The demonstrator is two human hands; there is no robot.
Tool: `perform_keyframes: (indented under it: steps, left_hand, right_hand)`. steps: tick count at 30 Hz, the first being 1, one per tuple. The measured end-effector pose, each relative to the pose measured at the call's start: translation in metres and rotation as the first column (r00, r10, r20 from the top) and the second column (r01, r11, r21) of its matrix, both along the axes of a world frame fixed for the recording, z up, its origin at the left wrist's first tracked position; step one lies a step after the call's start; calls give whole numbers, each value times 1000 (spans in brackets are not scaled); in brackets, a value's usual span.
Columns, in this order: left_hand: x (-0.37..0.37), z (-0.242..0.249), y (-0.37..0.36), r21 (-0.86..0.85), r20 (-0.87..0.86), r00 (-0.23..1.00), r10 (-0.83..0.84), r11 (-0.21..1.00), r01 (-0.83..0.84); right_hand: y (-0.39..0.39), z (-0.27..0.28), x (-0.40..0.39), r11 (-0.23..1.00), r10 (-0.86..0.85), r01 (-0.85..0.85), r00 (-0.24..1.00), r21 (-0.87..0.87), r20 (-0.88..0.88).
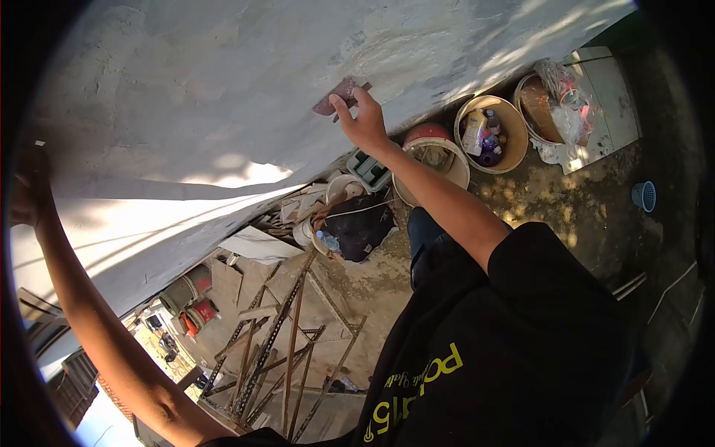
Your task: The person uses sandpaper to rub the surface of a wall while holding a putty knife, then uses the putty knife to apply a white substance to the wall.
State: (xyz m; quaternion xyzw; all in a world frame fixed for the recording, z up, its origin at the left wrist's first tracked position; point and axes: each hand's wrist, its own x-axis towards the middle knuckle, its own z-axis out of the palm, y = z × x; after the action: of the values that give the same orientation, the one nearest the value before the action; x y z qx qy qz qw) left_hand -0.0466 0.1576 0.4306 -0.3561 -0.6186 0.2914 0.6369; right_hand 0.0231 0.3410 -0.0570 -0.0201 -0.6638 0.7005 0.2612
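My right hand grips a dark reddish-brown flat piece, its fingers and thumb around the piece's near edge. The piece lies against the grey plastered wall, where the surface around it looks patchy and smeared. At the far left, my left arm reaches up to the wall, and my left hand is in dark shadow near the edge of the view. Its fingers are too dim to make out, as is anything they might hold.
Below the wall stand a bucket with bottles, a tub with plastic bags, a red-rimmed bucket and a black bag. Metal frames lean at the lower left. A blue basket sits at the right.
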Motion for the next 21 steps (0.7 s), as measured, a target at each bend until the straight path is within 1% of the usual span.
perform_keyframes:
  steps: [1, 4, 5, 8, 9, 12, 13, 14, 16, 17, 19, 21]
  left_hand:
    - [0, 0, 0, 9, -12, 1000, -1, 1000, 1]
    - [-2, 0, -2, 28, 3, 1000, 5, 1000, -5]
    - [-2, 1, -2, 21, -2, 1000, 3, 1000, -3]
    - [1, -1, -1, 11, 3, 1000, 10, 1000, -10]
    - [1, 0, -1, 10, 5, 1000, 14, 1000, -14]
    - [-2, 3, -6, -14, -19, 1000, 13, 1000, -14]
    - [-3, 5, -7, -24, -40, 999, 9, 1000, -10]
    - [-2, 4, -6, -16, -30, 999, 15, 1000, -16]
    - [3, 1, -2, 3, -4, 1000, 26, 1000, -26]
    - [4, 1, -1, -5, -4, 1000, 22, 1000, -22]
    - [5, 0, 1, -17, 0, 1000, 14, 1000, -14]
    - [6, -2, -2, -6, -1, 999, 36, 999, -36]
  right_hand:
    - [6, -8, 4, 997, 34, -39, 995, 60, 90]
    - [8, -34, 7, 995, 72, -85, 977, 59, 200]
    - [6, -40, 8, 997, 52, -62, 984, 53, 173]
    - [2, -15, 10, 1000, 2, -3, 1000, 26, 28]
    - [0, -12, 7, 999, 38, -37, 999, -21, 38]
    - [8, -28, 3, 977, -13, 3, 999, 215, 44]
    - [6, -35, 2, 990, 21, -28, 999, 139, 50]
    - [5, -43, 2, 989, 41, -50, 997, 141, 63]
    - [9, -43, 4, 985, 79, -93, 992, 148, 94]
    - [8, -42, 4, 987, 58, -67, 996, 143, 64]
    - [9, -21, 6, 990, 19, -20, 1000, 137, 9]
    - [14, -22, 4, 982, 39, -41, 999, 183, 12]
